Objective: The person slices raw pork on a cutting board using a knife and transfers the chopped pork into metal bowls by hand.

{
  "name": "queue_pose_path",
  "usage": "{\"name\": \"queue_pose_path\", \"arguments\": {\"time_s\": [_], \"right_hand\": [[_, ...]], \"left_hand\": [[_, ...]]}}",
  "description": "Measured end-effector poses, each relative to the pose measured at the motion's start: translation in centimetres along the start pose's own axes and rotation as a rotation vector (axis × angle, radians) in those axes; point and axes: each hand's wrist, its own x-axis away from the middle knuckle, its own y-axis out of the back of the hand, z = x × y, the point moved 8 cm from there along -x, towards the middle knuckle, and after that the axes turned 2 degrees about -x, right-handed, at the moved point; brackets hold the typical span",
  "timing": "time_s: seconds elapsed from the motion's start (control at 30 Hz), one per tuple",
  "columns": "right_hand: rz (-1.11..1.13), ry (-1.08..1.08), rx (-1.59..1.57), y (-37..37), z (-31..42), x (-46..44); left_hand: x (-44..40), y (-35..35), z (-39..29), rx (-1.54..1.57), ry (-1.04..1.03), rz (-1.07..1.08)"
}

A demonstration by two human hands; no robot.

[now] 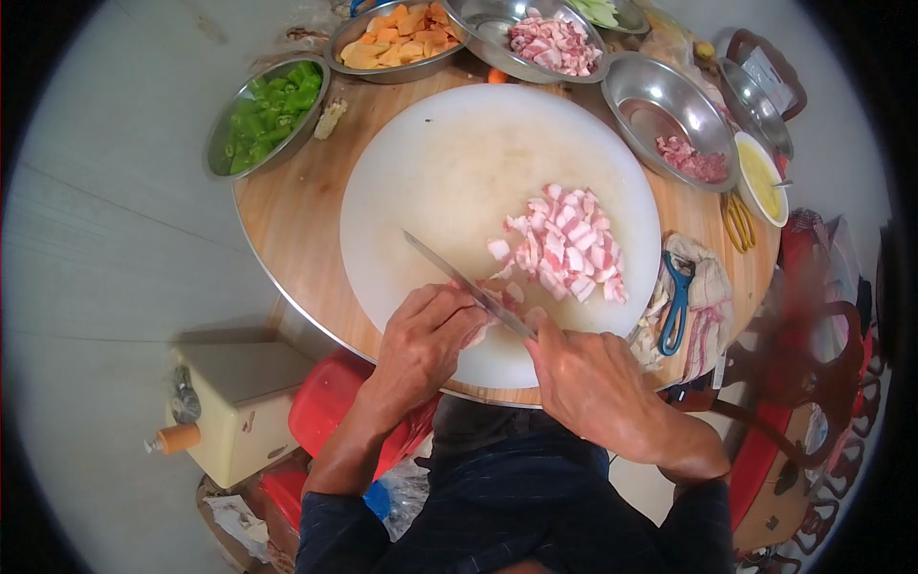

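A knife [459,277] is gripped in my right hand [591,378], its blade slanting up and to the left over a round white cutting board [449,163]. Under the blade lies a piece of pork [478,330], which my left hand [426,340] holds down with curled fingers close to the steel. Part of that pork is hidden by my fingers and the knife. Beyond the blade, to the right, a heap of diced fatty pork [569,244] rests on the board.
Metal bowls ring the board: green peppers [273,120], orange slices [402,38], pale pork pieces [555,43] and darker meat [693,158]. At right are a white bowl of yellow liquid [760,182], yellow-handled scissors [738,222], and blue-handled scissors [676,304] on a cloth [703,287].
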Motion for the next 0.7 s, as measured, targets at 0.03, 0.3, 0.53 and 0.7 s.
{"name": "queue_pose_path", "arguments": {"time_s": [0.03,0.3,0.53,0.7], "right_hand": [[0.022,0.016,0.012,0.0,0.1,0.3],[0.171,-0.055,0.039,0.6,0.0,0.8],[-0.068,0.115,-0.008,-1.1,1.4,-4.2],[0.004,0.029,0.023,-0.7,0.6,-2.5]], "left_hand": [[0.1,-0.1,0.1,-0.005,0.002,0.003],[-0.1,-0.1,0.2,0.031,0.013,0.006],[-0.2,-0.1,-0.1,0.051,-0.017,0.031],[-0.1,0.1,-0.2,0.040,-0.006,-0.022]]}}
